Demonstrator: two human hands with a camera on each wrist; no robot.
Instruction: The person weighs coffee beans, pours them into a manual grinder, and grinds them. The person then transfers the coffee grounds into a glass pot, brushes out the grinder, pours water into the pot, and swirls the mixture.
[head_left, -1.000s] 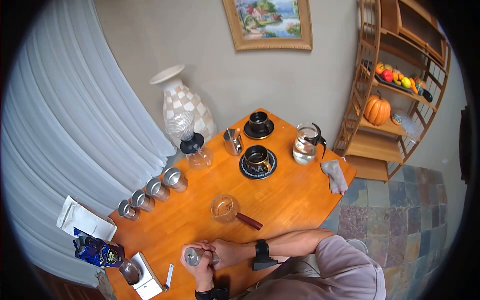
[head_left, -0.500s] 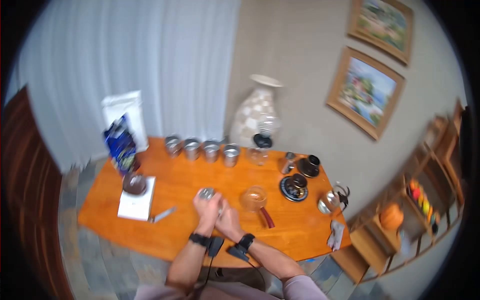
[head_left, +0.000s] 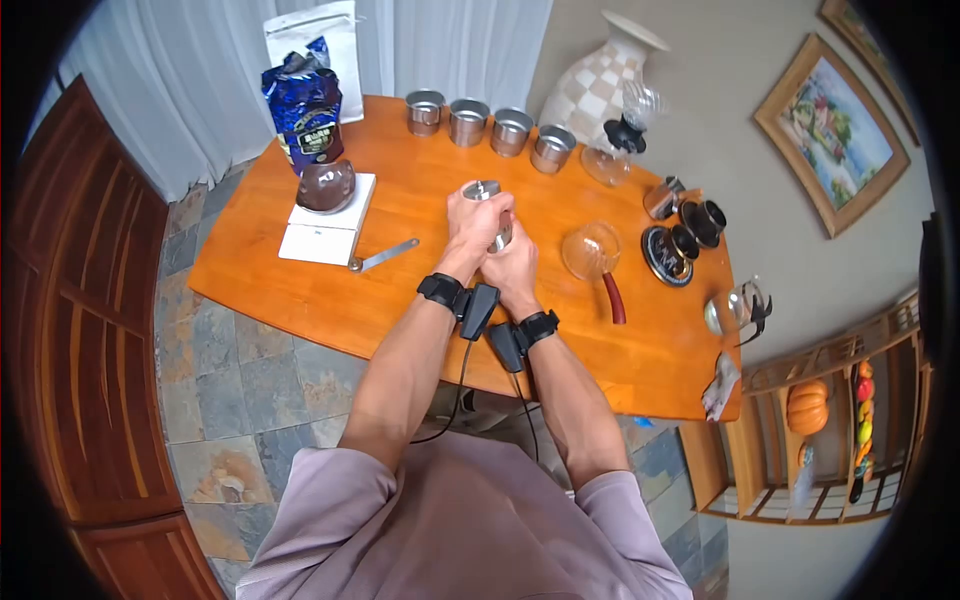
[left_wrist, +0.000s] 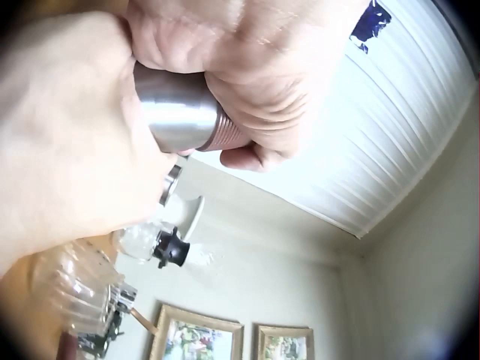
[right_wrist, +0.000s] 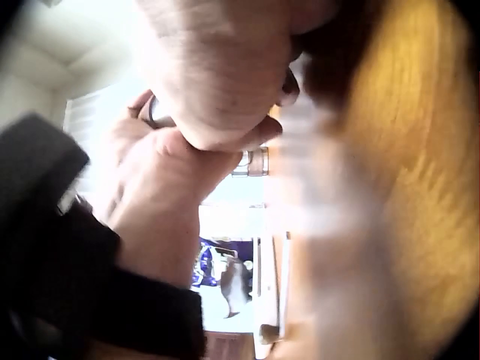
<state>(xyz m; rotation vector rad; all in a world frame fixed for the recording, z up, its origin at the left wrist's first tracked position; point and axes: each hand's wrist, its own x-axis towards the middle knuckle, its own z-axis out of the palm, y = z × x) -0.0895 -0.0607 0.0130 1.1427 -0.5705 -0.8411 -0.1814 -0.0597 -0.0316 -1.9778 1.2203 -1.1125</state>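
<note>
Both hands hold a silver hand coffee grinder (head_left: 501, 233) above the wooden table (head_left: 420, 320). My left hand (head_left: 474, 222) wraps around its upper part, and its round metal top (head_left: 481, 188) shows above the fingers. Lower and to the right, my right hand (head_left: 512, 268) grips the lower body. A smooth metal section and a ribbed brown band (left_wrist: 227, 133) appear between the hands in the left wrist view. Fingers cover much of the grinder. To the left lies a flat metal crank (head_left: 390, 255) with a round knob, beside the white scale (head_left: 318, 240) carrying a glass jar of dark contents (head_left: 326, 187).
Several metal cups (head_left: 511, 132) line the back edge near a blue bag (head_left: 305, 110). Right of the hands stands a glass pot (head_left: 592, 250) with a red-brown handle (head_left: 614, 298). Beyond are a glass siphon (head_left: 607, 165), black cups (head_left: 684, 241), a water jug (head_left: 728, 308) and a cloth (head_left: 720, 385).
The head view has swung left, bringing the scale, bag and row of cups into fuller view. Both hands keep their hold on the grinder, which now stands farther out over the table.
</note>
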